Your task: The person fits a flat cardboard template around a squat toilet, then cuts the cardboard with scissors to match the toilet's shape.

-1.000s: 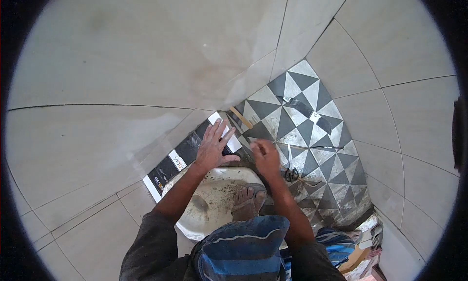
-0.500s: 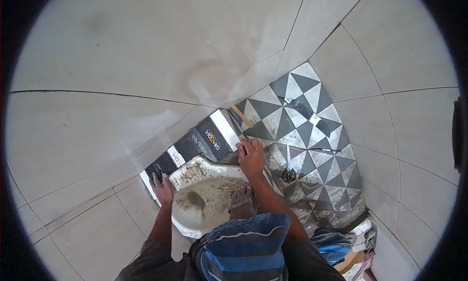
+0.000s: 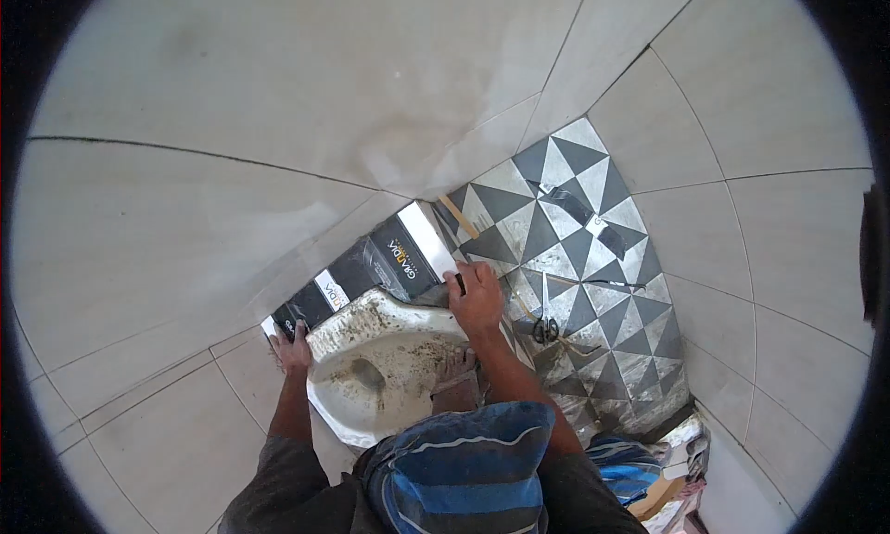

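Observation:
A long black-and-white printed cardboard strip, lettered "GRANDIA", lies between the wall and a dirty white squat toilet pan. My left hand grips its left end, thumb and fingers at the edge. At the opposite end, my right hand has its fingers closed on the corner by the white band. Clear tape or film shines on the cardboard's middle. One sandalled foot stands in the pan, partly hidden by the blue striped cloth at my lap.
Scissors lie on the patterned floor tiles at right. A wooden strip and a black cardboard piece rest farther back. Beige tiled walls close in the corner. Cloth and scraps sit at lower right.
My left hand has slid slightly left and down along the cardboard's left end, its fingers drawn in more. The right hand stays at its corner. The view has shifted slightly.

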`<state>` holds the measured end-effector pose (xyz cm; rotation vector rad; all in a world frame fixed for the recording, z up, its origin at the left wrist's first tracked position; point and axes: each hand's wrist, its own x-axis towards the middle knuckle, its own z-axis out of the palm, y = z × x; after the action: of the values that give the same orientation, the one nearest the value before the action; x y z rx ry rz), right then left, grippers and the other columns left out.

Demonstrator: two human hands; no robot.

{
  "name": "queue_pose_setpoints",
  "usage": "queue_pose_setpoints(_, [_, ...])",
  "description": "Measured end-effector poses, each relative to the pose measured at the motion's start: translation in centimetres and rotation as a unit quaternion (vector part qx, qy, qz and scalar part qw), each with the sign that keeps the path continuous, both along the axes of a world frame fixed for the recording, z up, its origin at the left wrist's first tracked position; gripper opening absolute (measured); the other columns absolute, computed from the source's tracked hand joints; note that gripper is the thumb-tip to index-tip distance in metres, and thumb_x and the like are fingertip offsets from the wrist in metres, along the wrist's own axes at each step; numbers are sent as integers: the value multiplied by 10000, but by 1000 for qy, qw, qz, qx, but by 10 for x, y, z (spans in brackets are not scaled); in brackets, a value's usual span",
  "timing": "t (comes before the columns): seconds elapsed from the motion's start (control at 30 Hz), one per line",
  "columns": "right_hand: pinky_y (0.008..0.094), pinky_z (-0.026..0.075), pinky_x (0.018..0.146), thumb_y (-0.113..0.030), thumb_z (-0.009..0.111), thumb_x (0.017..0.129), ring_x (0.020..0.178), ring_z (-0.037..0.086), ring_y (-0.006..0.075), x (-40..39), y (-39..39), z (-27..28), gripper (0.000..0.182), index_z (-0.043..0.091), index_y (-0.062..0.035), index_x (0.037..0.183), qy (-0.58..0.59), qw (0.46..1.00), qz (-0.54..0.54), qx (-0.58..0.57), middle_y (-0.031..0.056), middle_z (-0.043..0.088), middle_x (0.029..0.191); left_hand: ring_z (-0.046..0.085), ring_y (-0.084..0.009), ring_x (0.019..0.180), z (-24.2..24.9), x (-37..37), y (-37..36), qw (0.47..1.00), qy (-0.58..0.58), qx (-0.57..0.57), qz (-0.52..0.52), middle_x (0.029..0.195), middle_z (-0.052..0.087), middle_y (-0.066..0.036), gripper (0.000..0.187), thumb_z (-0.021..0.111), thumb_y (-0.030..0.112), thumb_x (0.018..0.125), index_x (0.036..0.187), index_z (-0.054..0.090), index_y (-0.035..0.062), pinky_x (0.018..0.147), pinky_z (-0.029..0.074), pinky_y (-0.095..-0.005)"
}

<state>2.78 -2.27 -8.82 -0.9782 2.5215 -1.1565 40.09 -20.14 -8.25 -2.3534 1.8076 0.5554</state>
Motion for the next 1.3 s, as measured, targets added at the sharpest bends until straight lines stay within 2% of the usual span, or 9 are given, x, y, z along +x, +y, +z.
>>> queue_pose_setpoints(0.03, [460,512,777,-234,746,825,911,609,341,1,2,0,254,676,-48,982,-5,1000,0,12,134,614,967,167,-447,1479,-20,22,-7,999,27,-13,-11,1569,195,-333,1019,593,664,863,1541,238,-8,1214,143,-448])
queue_pose_setpoints(0.3, [450,514,809,-248,759,816,949,601,350,-1,9,-3,391,658,-29,1124,10,999,51,14,145,592,1006,178,-456,1474,-10,7,-9,1000,3,-24,20,1553,185,-369,1030,605,670,851,1538,246,-8,1212,161,-449])
queue_pose_setpoints(0.43, [455,513,816,-246,768,811,967,599,344,1,9,-4,397,657,-31,1125,23,998,47,25,143,592,1004,178,-443,1479,-20,16,-15,998,-59,-4,20,1591,158,-304,1052,513,752,850,1574,168,71,1204,166,-509])
queue_pose_setpoints(0.8, [448,516,804,-259,775,816,942,616,346,-1,9,-4,423,661,-41,1160,27,997,57,34,141,615,1015,213,-445,1468,7,-13,-24,994,-96,39,43,1606,153,-268,1014,422,769,880,1582,134,96,1186,233,-531])
queue_pose_setpoints(0.87, [451,515,809,-266,773,820,950,617,348,-2,10,0,434,654,-45,1174,21,996,68,47,146,615,1021,221,-439,1466,19,-30,-21,991,-113,45,51,1596,174,-280,1019,436,755,886,1571,151,58,1191,234,-510])
queue_pose_setpoints(0.93, [450,515,817,-278,768,829,962,618,355,-4,11,2,456,640,-58,1207,25,993,101,61,155,613,1026,219,-434,1467,20,-25,-22,997,-49,22,49,1584,198,-296,1031,457,743,885,1552,189,5,1197,233,-479])
queue_pose_setpoints(1.0, [449,515,830,-294,767,832,978,613,364,-4,12,-2,474,629,-70,1226,55,989,118,75,159,609,1050,211,-431,1470,-26,13,-22,999,22,-41,16,1570,218,-312,1034,484,728,882,1531,226,-34,1205,220,-453])
queue_pose_setpoints(1.17, [492,498,840,-324,765,818,988,593,392,-7,13,3,506,615,-65,1226,40,988,132,70,196,600,1034,241,-400,1467,21,-38,11,995,-44,-10,84,1608,167,-246,1030,512,745,842,1555,246,51,1176,201,-562])
queue_pose_setpoints(1.3, [455,511,829,-363,798,792,1002,601,368,-4,11,9,593,587,-69,1262,61,987,132,72,163,594,1083,268,-431,1449,38,-47,18,986,-50,41,152,1613,145,-237,1092,537,782,779,1570,222,98,1158,175,-618])
